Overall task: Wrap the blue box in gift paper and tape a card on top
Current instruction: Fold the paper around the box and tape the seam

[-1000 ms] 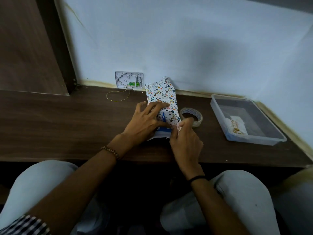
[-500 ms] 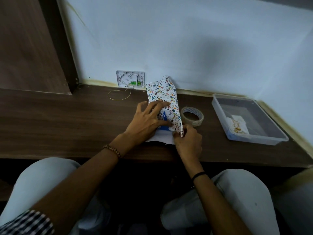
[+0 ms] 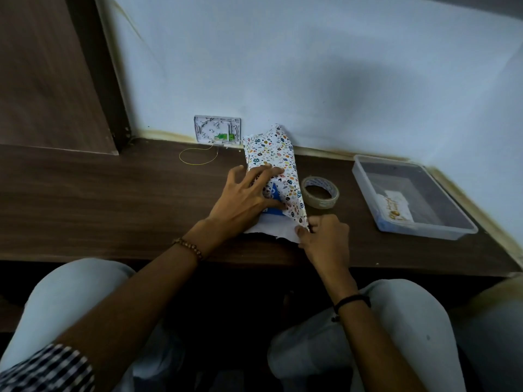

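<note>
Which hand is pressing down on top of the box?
The left hand, fingers spread flat over the gift paper; the right hand instead pinches the paper's near corner.

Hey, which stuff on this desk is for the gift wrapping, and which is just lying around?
For the job:
- gift paper
- blue box
- tape roll
- card, lying in the tray

Lying about:
- wall plate
- yellow wire loop

left hand [image 3: 243,200]: fingers [image 3: 264,173] spread, pressing down | right hand [image 3: 325,239]: fingers curled, pinching
</note>
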The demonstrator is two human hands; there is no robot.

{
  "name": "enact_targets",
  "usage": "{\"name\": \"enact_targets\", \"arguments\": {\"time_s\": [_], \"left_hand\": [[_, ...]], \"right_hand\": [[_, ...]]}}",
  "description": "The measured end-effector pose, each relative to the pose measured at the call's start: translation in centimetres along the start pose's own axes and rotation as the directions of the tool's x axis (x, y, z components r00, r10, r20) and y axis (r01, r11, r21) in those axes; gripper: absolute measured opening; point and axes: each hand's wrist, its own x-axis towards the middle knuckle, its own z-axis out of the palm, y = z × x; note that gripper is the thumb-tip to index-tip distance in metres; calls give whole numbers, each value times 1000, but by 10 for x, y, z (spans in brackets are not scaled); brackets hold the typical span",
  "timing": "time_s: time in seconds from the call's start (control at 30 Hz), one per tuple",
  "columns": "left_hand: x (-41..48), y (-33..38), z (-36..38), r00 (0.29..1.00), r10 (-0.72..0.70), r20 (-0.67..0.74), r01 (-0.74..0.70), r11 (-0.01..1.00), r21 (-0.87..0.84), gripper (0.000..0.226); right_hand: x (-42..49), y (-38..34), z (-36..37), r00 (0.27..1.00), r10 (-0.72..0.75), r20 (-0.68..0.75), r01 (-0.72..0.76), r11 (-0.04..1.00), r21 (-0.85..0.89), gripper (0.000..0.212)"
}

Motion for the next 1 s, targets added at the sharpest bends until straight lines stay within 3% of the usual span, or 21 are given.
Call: {"name": "enact_targets", "arguments": {"time_s": [0.17, 0.33, 0.43, 0.53, 0.67, 0.87, 1.0], "left_hand": [[-1, 0, -2, 1000, 1, 7, -2, 1000, 13, 53], [0, 0, -3, 1000, -1, 30, 1, 1000, 9, 54], [1, -1, -4, 999, 8, 35, -8, 1000, 5, 52], [2, -1, -4, 999, 9, 38, -9, 1000, 9, 49], [2, -1, -3, 999, 0, 32, 1, 1000, -10, 44], [6, -3, 0, 999, -34, -24, 30, 985, -169, 30], [7, -6, 10, 991, -107, -77, 82, 958, -275, 48]], "right_hand": [[-9, 1, -10, 998, 49, 34, -51, 994, 92, 22], [-20, 4, -15, 992, 95, 81, -109, 976, 188, 11], [-27, 3, -18, 998, 31, 56, -37, 991, 125, 7], [-33, -5, -24, 999, -15, 32, 15, 1000, 15, 32], [-23, -16, -28, 992, -122, -21, 122, 992, 24, 51], [10, -27, -22, 960, -274, -58, 270, 960, -70, 37], [16, -23, -19, 951, -309, 11, 309, 950, -36, 37]]}}
